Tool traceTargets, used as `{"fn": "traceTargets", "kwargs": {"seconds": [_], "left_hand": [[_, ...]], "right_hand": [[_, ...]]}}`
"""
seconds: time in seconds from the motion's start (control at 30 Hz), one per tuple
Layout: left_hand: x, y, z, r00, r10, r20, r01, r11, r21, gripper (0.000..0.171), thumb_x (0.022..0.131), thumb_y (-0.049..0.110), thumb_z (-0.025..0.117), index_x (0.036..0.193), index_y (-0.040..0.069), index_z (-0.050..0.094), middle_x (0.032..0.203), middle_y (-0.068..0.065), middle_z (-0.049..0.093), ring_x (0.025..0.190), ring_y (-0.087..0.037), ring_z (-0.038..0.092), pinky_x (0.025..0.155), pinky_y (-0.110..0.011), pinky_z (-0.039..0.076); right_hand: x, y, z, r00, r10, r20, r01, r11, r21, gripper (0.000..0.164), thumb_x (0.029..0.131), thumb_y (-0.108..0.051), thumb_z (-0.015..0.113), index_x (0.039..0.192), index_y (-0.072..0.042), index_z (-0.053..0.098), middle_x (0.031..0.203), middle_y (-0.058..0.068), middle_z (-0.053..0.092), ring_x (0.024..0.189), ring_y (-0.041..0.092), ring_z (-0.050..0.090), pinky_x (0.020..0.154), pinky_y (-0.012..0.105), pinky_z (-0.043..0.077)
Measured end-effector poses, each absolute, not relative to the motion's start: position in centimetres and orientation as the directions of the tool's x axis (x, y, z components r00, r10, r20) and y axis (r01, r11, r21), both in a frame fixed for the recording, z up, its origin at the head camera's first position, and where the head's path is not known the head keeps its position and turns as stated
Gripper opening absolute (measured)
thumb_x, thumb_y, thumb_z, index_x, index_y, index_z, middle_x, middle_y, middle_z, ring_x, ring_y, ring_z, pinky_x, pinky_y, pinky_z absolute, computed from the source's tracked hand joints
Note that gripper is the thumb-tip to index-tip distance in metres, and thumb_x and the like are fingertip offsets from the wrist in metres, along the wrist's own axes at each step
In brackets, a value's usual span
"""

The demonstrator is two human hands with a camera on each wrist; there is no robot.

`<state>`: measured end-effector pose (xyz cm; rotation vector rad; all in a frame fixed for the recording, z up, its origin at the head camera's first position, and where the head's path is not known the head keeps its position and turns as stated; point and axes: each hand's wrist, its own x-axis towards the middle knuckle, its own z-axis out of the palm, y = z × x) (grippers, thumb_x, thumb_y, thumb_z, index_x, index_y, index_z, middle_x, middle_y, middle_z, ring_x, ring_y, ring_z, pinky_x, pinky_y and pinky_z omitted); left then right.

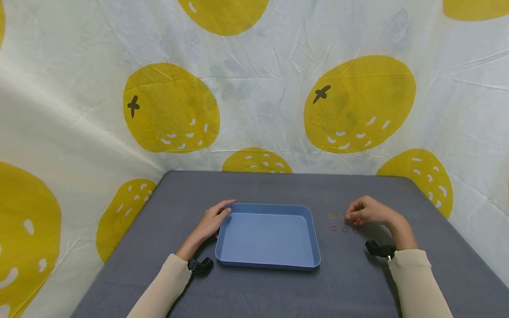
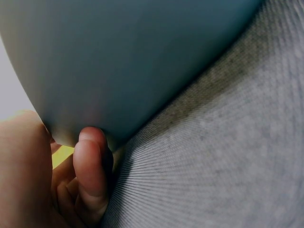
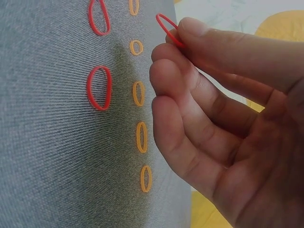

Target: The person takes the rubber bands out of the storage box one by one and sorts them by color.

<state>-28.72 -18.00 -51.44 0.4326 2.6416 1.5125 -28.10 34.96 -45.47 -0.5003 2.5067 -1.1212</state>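
My left hand (image 1: 208, 221) grips the blue tray (image 1: 268, 238) at its far left corner, with the thumb over the rim. In the left wrist view, bent fingers (image 2: 90, 168) press against the tray's outer wall. Off to the tray's right, my right hand (image 1: 371, 211) is raised just above the table. Thumb and index finger pinch a red rubber band (image 3: 167, 32), seen in the right wrist view. Below that hand lie more red rubber bands (image 3: 89, 88) and a row of orange rubber bands (image 3: 138, 137).
A dark grey cloth covers the table (image 1: 274, 291). Behind and to the sides hangs a white curtain (image 1: 262, 115) with yellow fruit shapes. Each wrist wears a black strap, the right one (image 1: 379, 249) close to the tabletop.
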Motion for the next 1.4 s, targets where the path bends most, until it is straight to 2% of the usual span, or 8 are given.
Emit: {"fn": "traceTargets", "kwargs": {"seconds": [0.33,0.53,0.73,0.93,1.2,1.4], "left_hand": [[-28.6,-18.1,-51.9,-0.949,0.302,0.094,0.234,0.472,0.85,0.039,0.111,0.033,0.047,0.15,0.032,0.055,0.137,-0.016,0.065,0.038,-0.021,0.052,0.04,-0.041,0.052],[-28.6,-18.0,-52.1,-0.947,0.309,0.086,0.228,0.458,0.859,0.039,0.111,0.034,0.048,0.15,0.034,0.054,0.136,-0.017,0.065,0.038,-0.021,0.051,0.04,-0.041,0.051],[-28.8,-17.9,-52.1,-0.942,0.319,0.1,0.245,0.454,0.857,0.041,0.111,0.035,0.048,0.151,0.028,0.054,0.132,-0.018,0.066,0.038,-0.021,0.05,0.04,-0.041,0.051],[-28.9,-17.8,-52.1,-0.945,0.308,0.109,0.25,0.471,0.846,0.04,0.111,0.034,0.047,0.15,0.029,0.055,0.129,-0.017,0.067,0.037,-0.018,0.048,0.04,-0.04,0.051],[-28.9,-17.9,-52.1,-0.948,0.298,0.113,0.249,0.471,0.846,0.04,0.111,0.034,0.047,0.15,0.029,0.055,0.137,-0.015,0.064,0.039,-0.021,0.051,0.04,-0.04,0.05],[-28.8,-18.0,-51.9,-0.954,0.278,0.111,0.236,0.473,0.849,0.038,0.111,0.033,0.048,0.148,0.033,0.057,0.139,-0.014,0.064,0.038,-0.019,0.049,0.04,-0.04,0.05]], "right_hand": [[-28.1,35.0,-46.5,-0.878,-0.441,-0.188,-0.155,0.632,-0.759,0.016,0.097,-0.007,0.068,0.098,0.009,0.074,0.085,0.011,0.072,0.073,0.012,0.065,0.065,0.03,0.059],[-27.9,35.0,-46.9,-0.872,-0.448,-0.196,-0.145,0.619,-0.772,0.016,0.096,-0.005,0.067,0.099,0.009,0.073,0.087,0.011,0.072,0.073,0.013,0.065,0.066,0.03,0.059],[-27.8,34.8,-46.9,-0.869,-0.454,-0.196,-0.152,0.624,-0.767,0.015,0.097,-0.003,0.065,0.099,0.009,0.073,0.089,0.012,0.072,0.073,0.013,0.065,0.066,0.03,0.059],[-27.9,34.6,-46.7,-0.872,-0.447,-0.2,-0.151,0.633,-0.759,0.014,0.096,-0.002,0.064,0.098,0.01,0.073,0.087,0.011,0.071,0.072,0.012,0.064,0.065,0.029,0.059],[-28.2,34.5,-46.4,-0.874,-0.446,-0.193,-0.159,0.638,-0.753,0.015,0.097,-0.003,0.065,0.099,0.009,0.074,0.089,0.01,0.073,0.073,0.012,0.064,0.066,0.03,0.059],[-28.2,34.7,-46.2,-0.874,-0.447,-0.192,-0.163,0.641,-0.75,0.017,0.098,-0.005,0.065,0.1,0.009,0.074,0.09,0.012,0.074,0.074,0.012,0.065,0.068,0.031,0.06]]}}
